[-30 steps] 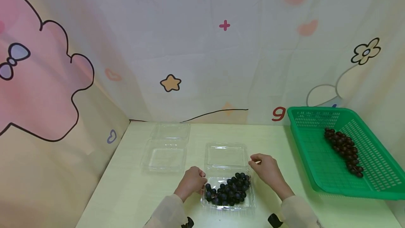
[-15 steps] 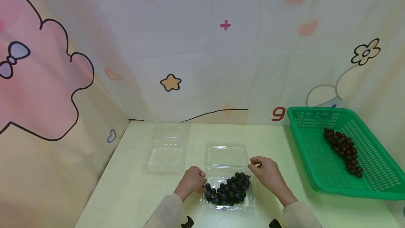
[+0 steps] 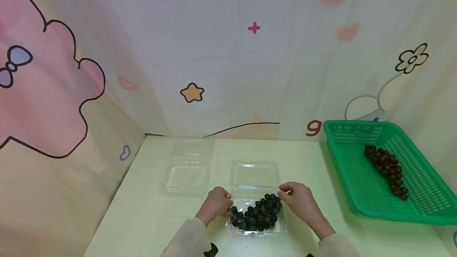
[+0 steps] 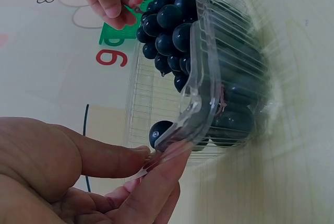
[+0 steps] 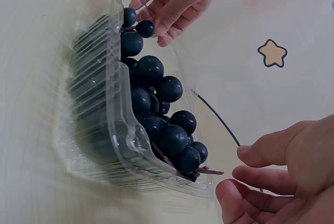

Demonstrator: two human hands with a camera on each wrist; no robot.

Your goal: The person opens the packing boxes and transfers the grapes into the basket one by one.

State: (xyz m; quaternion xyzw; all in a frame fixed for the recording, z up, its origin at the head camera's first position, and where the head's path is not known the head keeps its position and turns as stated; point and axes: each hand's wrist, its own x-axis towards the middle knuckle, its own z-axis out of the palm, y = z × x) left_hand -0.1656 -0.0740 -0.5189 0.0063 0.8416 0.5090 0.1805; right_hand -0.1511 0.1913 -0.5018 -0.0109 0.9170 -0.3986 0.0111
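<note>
A clear plastic clamshell box (image 3: 257, 233) lies with its lid (image 3: 255, 174) folded back, and a bunch of dark grapes (image 3: 262, 214) fills its base. My left hand (image 3: 215, 203) pinches the box's left rim between thumb and finger, as the left wrist view shows. My right hand (image 3: 300, 200) hovers by the box's back right corner, its fingers loosely bent. In the right wrist view, thumb and fingertips are apart with nothing between them, just beyond a bare grape stem (image 5: 210, 171) that pokes over the rim.
To the left lies a second clear clamshell box (image 3: 186, 177), unfolded with nothing in it. A green plastic basket (image 3: 351, 193) stands at the right, holding a reddish-brown bunch of grapes (image 3: 387, 169). Behind the pale table (image 3: 143, 209) hangs a printed curtain (image 3: 228, 58).
My right hand has come slightly toward me and down, nearer the box's right corner. My left hand keeps its pinch on the rim, and the box has stayed in place.
</note>
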